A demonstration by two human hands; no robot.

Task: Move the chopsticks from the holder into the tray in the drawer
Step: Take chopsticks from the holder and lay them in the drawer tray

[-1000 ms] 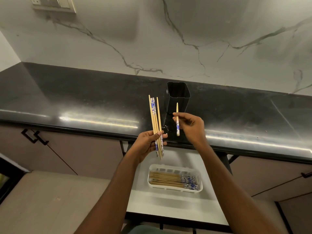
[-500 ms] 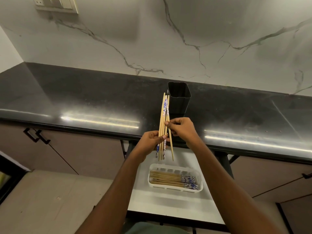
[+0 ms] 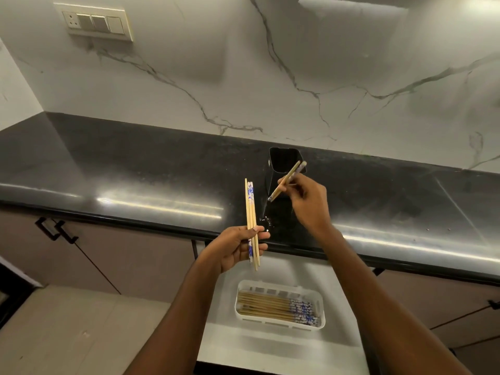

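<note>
A black square holder (image 3: pixel 284 161) stands on the dark countertop (image 3: pixel 135 171). My left hand (image 3: pixel 238 247) grips a small upright bundle of wooden chopsticks (image 3: pixel 250 209) with blue-patterned ends, in front of the counter edge. My right hand (image 3: pixel 308 201) holds two tilted chopsticks (image 3: pixel 288 180) in front of the holder. Below, a white tray (image 3: pixel 320 304) in the open drawer (image 3: pixel 270 345) holds several chopsticks (image 3: pixel 270 307) lying flat, patterned ends to the right.
A marble-patterned wall with a switch panel (image 3: pixel 94 21) rises behind the counter. Cabinet doors with black handles (image 3: pixel 56 231) sit below the counter at left, and more cabinets at right. A beige floor (image 3: pixel 67 334) lies at lower left.
My hands met at the bundle half a second ago and have now parted. My right hand moved up and right, holding two tilted chopsticks; the left keeps a thinner bundle.
</note>
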